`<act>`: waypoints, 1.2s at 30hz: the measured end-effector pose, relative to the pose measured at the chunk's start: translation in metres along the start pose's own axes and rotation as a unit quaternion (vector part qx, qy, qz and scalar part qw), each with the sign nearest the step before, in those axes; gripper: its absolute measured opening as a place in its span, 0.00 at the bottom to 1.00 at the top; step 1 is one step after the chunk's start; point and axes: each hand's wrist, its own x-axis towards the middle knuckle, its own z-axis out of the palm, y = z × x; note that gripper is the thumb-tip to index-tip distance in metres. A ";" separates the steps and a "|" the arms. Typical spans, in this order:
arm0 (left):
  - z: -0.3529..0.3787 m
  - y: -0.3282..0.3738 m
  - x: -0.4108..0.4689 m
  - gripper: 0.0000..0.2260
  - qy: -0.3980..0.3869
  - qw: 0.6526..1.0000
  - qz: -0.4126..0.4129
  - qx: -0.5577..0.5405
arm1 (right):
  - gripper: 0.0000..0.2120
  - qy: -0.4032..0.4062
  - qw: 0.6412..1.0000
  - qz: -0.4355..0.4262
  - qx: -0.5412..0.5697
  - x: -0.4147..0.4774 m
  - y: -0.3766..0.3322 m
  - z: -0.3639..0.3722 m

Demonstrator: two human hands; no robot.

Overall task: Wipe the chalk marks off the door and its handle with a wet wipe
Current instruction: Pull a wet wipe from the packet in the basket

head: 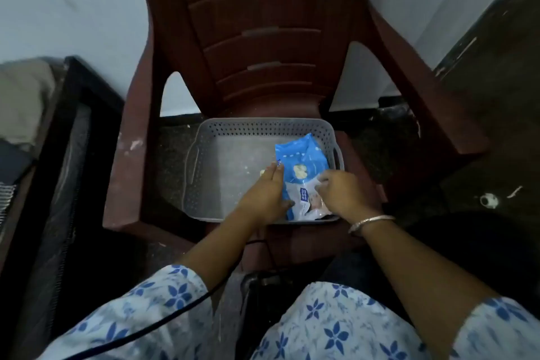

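At the far left edge stands a dark, low piece of furniture (73,155). Beside it, in the middle, a maroon plastic chair (263,38) faces the person, its back against a pale wall. A grey perforated basket (263,123) sits on the chair seat, filling most of it.

The person's left hand (267,196) reaches into the basket from the near edge. Its fingers are straight and lie along the left edge of a blue and white wet wipe pack (304,161), touching it; this grip is wide, not closed around anything. A small pale yellow bit (262,173) lies on the basket floor at the fingertips.

The wet wipe pack lies in the right half of the basket, running from the near right corner towards the far right corner.

The right hand (340,194) rests on the white near end of the pack with fingers curled, its grip holding the wrapper there. A silver bangle (369,222) circles the right wrist. Both arms wear white sleeves (163,295) with blue flowers, and a black cable (175,316) crosses the left one.

At the far right stands a dark panel (496,67) with pale streaks; whether it is the door cannot be told.
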 end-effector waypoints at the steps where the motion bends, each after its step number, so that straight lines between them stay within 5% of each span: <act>1: 0.003 0.001 0.002 0.38 0.002 1.000 -0.001 -0.011 | 0.10 0.005 1.000 0.005 0.005 0.004 0.000 0.000; 9: 0.022 0.008 0.017 0.34 0.039 0.996 0.007 -0.083 | 0.11 0.042 0.998 -0.037 0.004 0.023 -0.024 0.015; 14: 0.017 0.014 0.019 0.24 0.071 0.982 -0.009 -0.172 | 0.11 0.061 0.996 0.028 0.054 0.036 -0.035 0.028; 19: 0.022 0.013 0.022 0.28 0.072 0.985 0.018 -0.158 | 0.09 0.072 0.988 0.087 0.104 0.040 -0.036 0.030; 26: 0.026 0.014 0.029 0.29 0.098 0.984 0.017 -0.149 | 0.10 0.070 0.911 0.214 0.346 0.047 -0.026 0.026; 31: 0.027 0.018 0.030 0.29 0.118 0.981 0.021 -0.152 | 0.09 0.142 0.877 0.201 0.413 0.044 -0.023 0.023; 36: 0.018 0.025 0.035 0.17 0.181 0.970 0.052 -0.154 | 0.12 0.104 0.830 0.201 0.509 0.035 -0.027 0.011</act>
